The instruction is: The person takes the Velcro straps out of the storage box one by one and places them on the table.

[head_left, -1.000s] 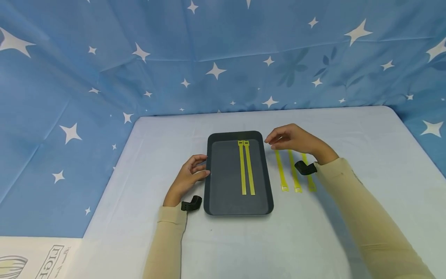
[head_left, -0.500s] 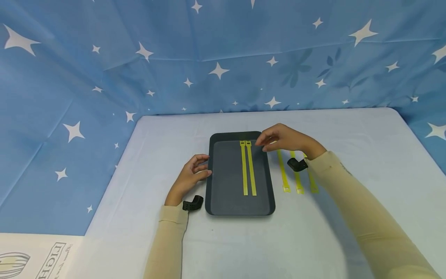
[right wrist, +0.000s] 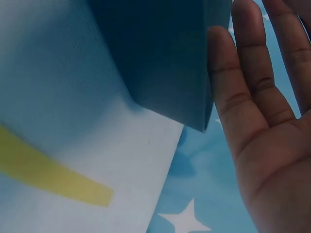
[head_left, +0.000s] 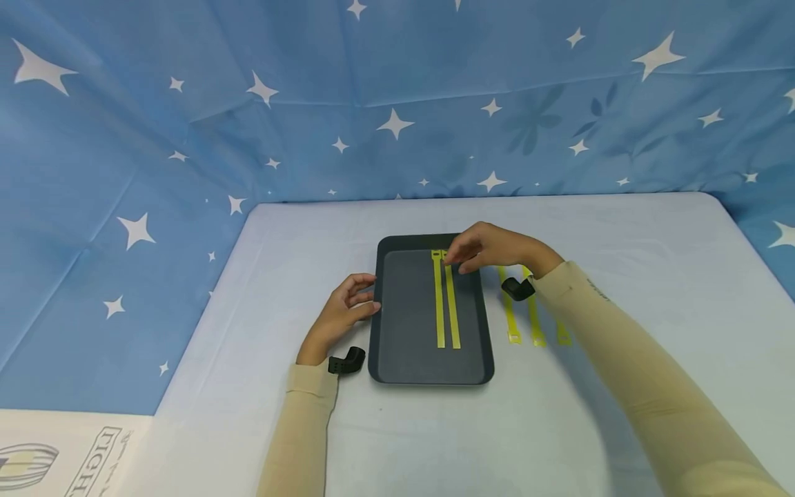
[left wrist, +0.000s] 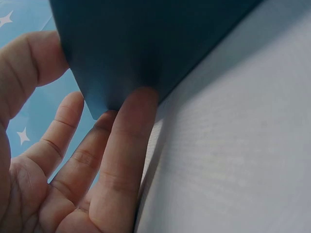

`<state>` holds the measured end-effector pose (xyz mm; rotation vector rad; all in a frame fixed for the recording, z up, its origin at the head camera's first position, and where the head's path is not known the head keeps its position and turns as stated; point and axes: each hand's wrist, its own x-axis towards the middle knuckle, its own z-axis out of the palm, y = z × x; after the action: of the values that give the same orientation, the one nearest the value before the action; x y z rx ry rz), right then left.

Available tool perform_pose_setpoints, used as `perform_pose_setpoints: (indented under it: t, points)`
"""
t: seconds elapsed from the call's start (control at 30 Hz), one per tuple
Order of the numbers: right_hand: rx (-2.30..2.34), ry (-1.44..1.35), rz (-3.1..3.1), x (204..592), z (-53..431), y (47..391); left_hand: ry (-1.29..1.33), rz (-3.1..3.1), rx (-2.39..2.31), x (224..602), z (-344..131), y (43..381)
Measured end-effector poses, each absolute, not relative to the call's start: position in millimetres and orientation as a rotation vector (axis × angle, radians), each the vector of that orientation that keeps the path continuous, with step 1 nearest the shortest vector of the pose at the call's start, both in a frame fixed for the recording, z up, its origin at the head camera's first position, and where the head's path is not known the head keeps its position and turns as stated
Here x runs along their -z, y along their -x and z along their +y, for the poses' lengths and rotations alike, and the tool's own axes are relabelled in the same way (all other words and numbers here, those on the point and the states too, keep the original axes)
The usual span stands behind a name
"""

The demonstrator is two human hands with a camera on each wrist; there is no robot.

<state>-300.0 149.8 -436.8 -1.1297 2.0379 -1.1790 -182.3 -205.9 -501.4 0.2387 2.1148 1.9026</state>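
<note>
A dark grey tray [head_left: 406, 310] sits on the white table. Two yellow cable straps [head_left: 439, 304] with slotted heads lie lengthwise in its right half, side by side. My left hand [head_left: 335, 319] touches the tray's left side; in the left wrist view its thumb meets the rim and its fingers [left wrist: 129, 126] rest against the outer wall. Over the tray's far right corner hovers my right hand [head_left: 491, 247], fingertips near the strap heads, partly covering the right one. Nothing shows in its grasp. Right of the tray lie three more yellow straps [head_left: 511, 321], partly hidden by my right hand and arm.
A blue curtain [head_left: 298, 83] with white stars hangs behind and left of the table [head_left: 422, 442]. At the lower left is a cream printed cloth [head_left: 62, 455]. Black wrist bands [head_left: 348, 362] are on both wrists.
My right hand has moved left, from beside the tray to above its far right corner by the strap heads. The left hand stays on the tray's side. The whole view has shifted slightly.
</note>
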Motion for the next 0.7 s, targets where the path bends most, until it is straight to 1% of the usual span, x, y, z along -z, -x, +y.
perform_pose_setpoints:
  t: [0.37, 0.7]
  points:
    - [1.135, 1.116, 2.009, 438, 134, 304, -0.235, 2.123, -1.885, 500, -206, 183]
    - [1.078, 1.114, 1.986, 447, 120, 311, -0.225, 2.116, -1.9, 500, -206, 183]
